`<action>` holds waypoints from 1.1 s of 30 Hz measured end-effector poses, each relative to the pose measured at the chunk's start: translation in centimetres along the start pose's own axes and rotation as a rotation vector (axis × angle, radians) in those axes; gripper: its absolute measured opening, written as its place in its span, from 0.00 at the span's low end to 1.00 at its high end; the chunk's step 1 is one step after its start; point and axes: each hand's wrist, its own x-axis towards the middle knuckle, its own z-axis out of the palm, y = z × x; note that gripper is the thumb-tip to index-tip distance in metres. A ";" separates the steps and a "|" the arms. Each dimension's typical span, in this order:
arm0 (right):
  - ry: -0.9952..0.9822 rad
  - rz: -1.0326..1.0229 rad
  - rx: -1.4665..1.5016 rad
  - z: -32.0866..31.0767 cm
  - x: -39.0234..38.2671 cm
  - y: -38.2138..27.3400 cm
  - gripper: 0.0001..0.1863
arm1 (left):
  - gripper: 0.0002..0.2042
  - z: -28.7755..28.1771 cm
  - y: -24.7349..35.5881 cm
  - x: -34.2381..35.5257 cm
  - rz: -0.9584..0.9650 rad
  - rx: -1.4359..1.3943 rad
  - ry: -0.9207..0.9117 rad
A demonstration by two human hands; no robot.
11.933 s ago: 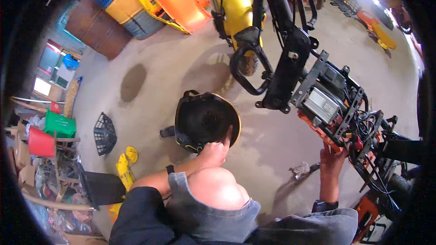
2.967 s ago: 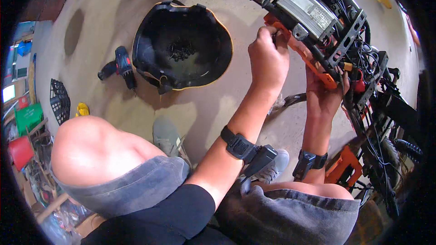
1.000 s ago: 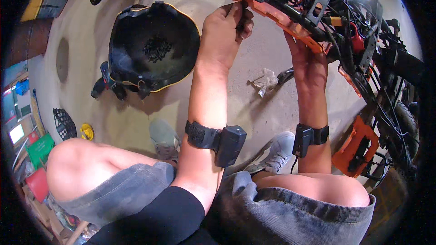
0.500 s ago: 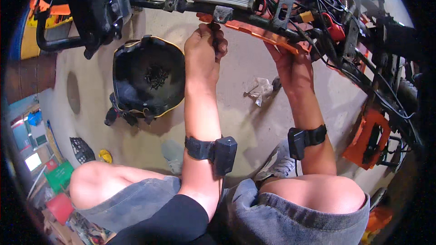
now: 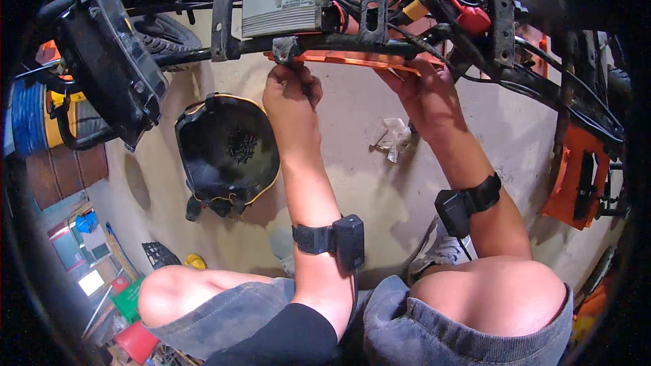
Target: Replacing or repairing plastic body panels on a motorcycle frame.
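My left hand (image 5: pixel 293 91) is raised beneath a small metal bracket (image 5: pixel 285 49) on the black vehicle frame (image 5: pixel 224 13), fingers curled on something I cannot make out. To its right, my right hand (image 5: pixel 424 102) grips an orange plastic panel (image 5: pixel 356 59) from below, its fingertips partly hidden. Above both, a finned silver box (image 5: pixel 278 3) sits among cables with a red connector (image 5: pixel 473 20). A black bowl-shaped container with a yellow rim (image 5: pixel 213 149) lies on the floor left of my left wrist, small dark pieces (image 5: pixel 241 142) inside.
A crumpled clear bag (image 5: pixel 392 139) lies on the floor (image 5: pixel 359 190) between my forearms. An orange part (image 5: pixel 569 176) stands at the right. A black mesh piece (image 5: pixel 159 254), drums (image 5: pixel 57 176) and clutter with a red bin (image 5: pixel 135 342) line the left. A black housing (image 5: pixel 112 68) hangs upper left.
About twelve seconds ago my left hand was in the container; since then it has risen to the frame. In the last second the view has turned, and my hands stay at the panel.
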 end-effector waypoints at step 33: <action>0.136 0.031 -0.096 1.5 0.2 0.1 0.15 | 0.09 0.6 1.0 -0.4 0.042 0.197 0.007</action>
